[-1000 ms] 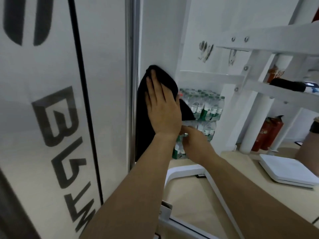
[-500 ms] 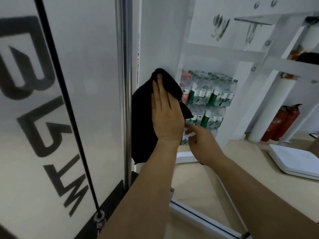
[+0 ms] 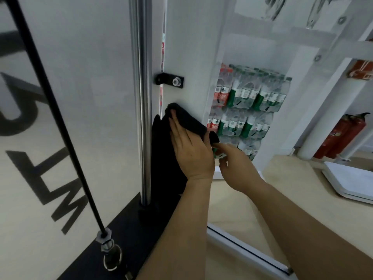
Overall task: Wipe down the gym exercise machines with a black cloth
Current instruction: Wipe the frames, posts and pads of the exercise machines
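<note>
Cloth is pinned flat against the white post under your left hand: fingers straight, palm pressing, most of the fabric hanging loose below and left of the palm. Your right hand is curled right at the cloth's lower corner, but I can't tell if it's actually pinching it. Heads up: the bolted bracket sits just above your fingertips, so an upward stroke could snag. With only flat pressure, the cloth could also slip down beside the chrome rod.
</note>
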A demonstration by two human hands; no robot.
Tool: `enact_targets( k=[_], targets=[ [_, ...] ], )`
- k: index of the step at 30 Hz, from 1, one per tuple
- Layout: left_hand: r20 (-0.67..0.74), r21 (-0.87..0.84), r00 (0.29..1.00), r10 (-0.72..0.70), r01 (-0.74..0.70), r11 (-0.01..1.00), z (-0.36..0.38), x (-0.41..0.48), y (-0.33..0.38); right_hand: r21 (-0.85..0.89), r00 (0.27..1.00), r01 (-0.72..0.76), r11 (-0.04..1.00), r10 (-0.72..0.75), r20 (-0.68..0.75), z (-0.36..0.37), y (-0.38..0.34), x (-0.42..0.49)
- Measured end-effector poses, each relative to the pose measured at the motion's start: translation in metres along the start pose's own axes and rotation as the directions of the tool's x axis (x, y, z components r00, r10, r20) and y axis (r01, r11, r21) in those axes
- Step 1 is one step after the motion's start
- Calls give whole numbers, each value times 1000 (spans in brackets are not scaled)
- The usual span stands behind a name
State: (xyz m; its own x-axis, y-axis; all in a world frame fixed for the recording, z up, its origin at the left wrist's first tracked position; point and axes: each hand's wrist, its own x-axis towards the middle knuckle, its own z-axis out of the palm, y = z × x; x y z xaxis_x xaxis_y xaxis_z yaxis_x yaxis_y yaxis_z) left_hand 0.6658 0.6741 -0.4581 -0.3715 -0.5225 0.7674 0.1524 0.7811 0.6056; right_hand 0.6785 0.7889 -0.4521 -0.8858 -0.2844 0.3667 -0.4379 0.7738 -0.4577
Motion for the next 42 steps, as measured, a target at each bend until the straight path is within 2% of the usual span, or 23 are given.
enact_targets(
  k=[5, 10, 13, 16, 19, 21, 24, 26, 29, 37, 42],
  targets=[
    [37, -91, 986, -164, 167, 982, 10, -34, -19, 2, 996, -60, 998, 60, 59, 26, 23, -15],
    [110, -149, 934, -340, 353, 924, 9, -68, -33, 15, 992, -60, 998, 58, 116, 44, 33, -34],
    [125, -167, 935, -333, 351, 921, 7, -65, -28, 3, 993, -67, 998, 66, 96, 46, 44, -35],
    [73, -165, 954, -291, 299, 940, 13, -63, -30, 13, 995, -73, 997, 72, 66, 57, 54, -34],
    [39, -194, 934, -356, 357, 914, 21, -80, -34, 10, 995, -19, 1000, 18, 93, 82, 64, -38],
    [67, -227, 915, -397, 402, 887, 24, -99, -40, 5, 992, 11, 1000, -12, 126, 100, 72, -45],
    [232, -269, 825, -516, 564, 781, 27, -126, -49, -1, 986, -11, 1000, 11, 167, 123, 87, -58],
    [304, -224, 750, -587, 655, 722, 31, -141, -58, 12, 980, -19, 1000, 17, 197, 137, 98, -69],
    [303, -145, 722, -622, 680, 719, 34, -159, -74, 27, 977, -30, 999, 23, 212, 156, 113, -82],
    [298, -100, 644, -704, 755, 648, 45, -225, -120, 70, 980, -60, 996, 46, 196, 200, 136, -106],
    [291, -80, 525, -800, 846, 527, 43, -257, -129, 91, 972, -84, 992, 61, 228, 217, 141, -131]
  ],
)
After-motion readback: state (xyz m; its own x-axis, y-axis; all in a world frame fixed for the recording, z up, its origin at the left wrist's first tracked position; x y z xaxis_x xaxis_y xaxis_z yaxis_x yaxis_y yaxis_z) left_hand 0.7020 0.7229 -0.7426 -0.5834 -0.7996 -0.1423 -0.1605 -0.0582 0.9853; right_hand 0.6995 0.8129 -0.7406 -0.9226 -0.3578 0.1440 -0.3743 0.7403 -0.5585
